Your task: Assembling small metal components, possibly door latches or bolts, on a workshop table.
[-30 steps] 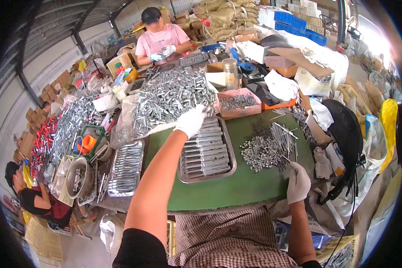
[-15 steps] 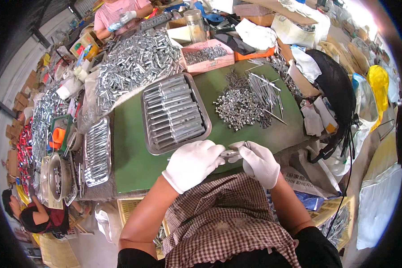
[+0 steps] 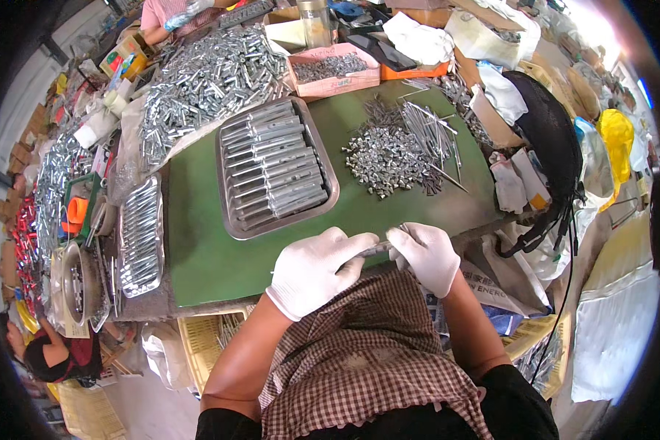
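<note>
In front of my checked apron, both hands wear white gloves and meet at a slim silvery metal tube [image 3: 375, 250]. My left hand [image 3: 317, 270] pinches it between thumb and fingers, and a thin end shows left of this hand. My right hand [image 3: 429, 257] closes around its other end; the fingertips partly hide what is there. Beyond my left hand a steel tray [image 3: 333, 181] holds a row of similar metal tubes with thin rods [image 3: 275, 161]. Right of the tray lie a heap of small shiny metal pieces [image 3: 385, 159], dark pins [image 3: 380, 115] and long thin rods [image 3: 431, 133].
The green work surface [image 3: 198, 257] carries the tray and heaps. A pink box of small parts [image 3: 334, 73] and a large pile of metal tubes [image 3: 209, 81] stand behind. At the left is a second tray [image 3: 141, 235]; at the right, a black mesh piece [image 3: 546, 139]. Other people work nearby.
The view has shifted, so the bench things sit a little further left and higher. My left thumb and forefinger are stretched out more along the tube; both hands remain on it.
</note>
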Demonstrator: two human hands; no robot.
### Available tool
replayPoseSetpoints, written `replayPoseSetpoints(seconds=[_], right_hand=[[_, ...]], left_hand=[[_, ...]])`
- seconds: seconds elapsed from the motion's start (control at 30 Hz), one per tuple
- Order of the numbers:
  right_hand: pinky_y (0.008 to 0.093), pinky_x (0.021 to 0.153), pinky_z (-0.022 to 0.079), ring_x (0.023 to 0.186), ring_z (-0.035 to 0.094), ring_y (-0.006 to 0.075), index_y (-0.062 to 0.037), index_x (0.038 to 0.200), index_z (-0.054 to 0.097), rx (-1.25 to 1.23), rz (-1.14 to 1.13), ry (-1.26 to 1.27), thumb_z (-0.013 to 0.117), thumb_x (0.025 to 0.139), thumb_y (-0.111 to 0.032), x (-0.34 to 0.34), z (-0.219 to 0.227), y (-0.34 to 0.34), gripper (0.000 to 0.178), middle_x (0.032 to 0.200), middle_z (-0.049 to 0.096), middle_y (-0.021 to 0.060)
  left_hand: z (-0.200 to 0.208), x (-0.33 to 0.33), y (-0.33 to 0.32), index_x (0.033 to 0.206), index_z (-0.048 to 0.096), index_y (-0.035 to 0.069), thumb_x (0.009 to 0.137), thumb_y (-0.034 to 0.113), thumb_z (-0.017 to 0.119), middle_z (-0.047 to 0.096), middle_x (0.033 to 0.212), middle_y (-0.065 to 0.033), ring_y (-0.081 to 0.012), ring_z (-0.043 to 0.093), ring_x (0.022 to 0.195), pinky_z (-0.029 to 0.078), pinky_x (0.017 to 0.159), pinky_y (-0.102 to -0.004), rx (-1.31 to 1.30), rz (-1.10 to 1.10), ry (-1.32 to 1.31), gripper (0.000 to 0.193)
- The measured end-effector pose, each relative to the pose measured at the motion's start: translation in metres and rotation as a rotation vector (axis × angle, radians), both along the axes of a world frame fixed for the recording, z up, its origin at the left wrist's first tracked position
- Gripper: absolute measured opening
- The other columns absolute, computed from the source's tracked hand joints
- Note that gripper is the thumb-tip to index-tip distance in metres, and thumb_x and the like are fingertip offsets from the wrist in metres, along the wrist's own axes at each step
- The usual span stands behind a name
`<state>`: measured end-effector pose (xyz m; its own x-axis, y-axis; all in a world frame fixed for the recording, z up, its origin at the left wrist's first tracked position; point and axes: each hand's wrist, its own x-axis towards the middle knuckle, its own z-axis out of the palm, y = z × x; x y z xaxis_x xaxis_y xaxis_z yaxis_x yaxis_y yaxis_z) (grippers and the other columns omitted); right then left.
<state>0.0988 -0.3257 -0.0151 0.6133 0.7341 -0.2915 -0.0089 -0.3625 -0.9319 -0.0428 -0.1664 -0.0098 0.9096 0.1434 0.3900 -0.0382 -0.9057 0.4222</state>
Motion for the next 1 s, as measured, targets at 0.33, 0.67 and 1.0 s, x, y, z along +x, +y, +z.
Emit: replayPoseSetpoints(seconds=[0.33, 0.67, 1.0], right_hand=[[0.0329, 0.065, 0.049, 0.068, 0.062, 0.0226, -0.0022, 0.084, 0.067, 0.110, 0.125, -0.667, 0.063, 0.093, -0.027, 0.025, -0.016, -0.003, 0.026, 0.074, 0.064, 0.0113], [0.0443, 0.085, 0.051, 0.094, 0.063, 0.0367, -0.0053, 0.097, 0.065, -0.450, 0.001, -1.104, 0.059, 0.087, -0.030, 0.140, -0.013, 0.061, 0.027, 0.101, 0.065, 0.0182], [0.0394, 0.072, 0.051, 0.080, 0.064, 0.0304, -0.0063, 0.091, 0.062, 0.102, 0.262, -0.713, 0.067, 0.084, -0.018, 0.039, -0.006, 0.004, 0.015, 0.085, 0.064, 0.0112]], left_hand=[[-0.002, -0.003, -0.008, 0.101, 0.069, 0.023, 0.079, 0.015, 0.069, 0.051, 0.068, -0.0038, -0.0230, 0.057, 0.055, 0.048, 0.050, -0.0348, 0.110, 0.055, 0.028, 0.024], [-0.014, 0.009, -0.034, 0.108, 0.066, 0.023, 0.083, 0.020, 0.066, 0.053, 0.078, -0.0063, -0.0244, 0.058, 0.053, 0.048, 0.047, -0.0366, 0.204, 0.195, 0.215, 0.025], [-0.008, 0.010, -0.033, 0.106, 0.066, 0.021, 0.085, 0.021, 0.063, 0.053, 0.076, -0.0080, -0.0264, 0.059, 0.053, 0.048, 0.047, -0.0390, 0.135, 0.191, 0.250, 0.021]])
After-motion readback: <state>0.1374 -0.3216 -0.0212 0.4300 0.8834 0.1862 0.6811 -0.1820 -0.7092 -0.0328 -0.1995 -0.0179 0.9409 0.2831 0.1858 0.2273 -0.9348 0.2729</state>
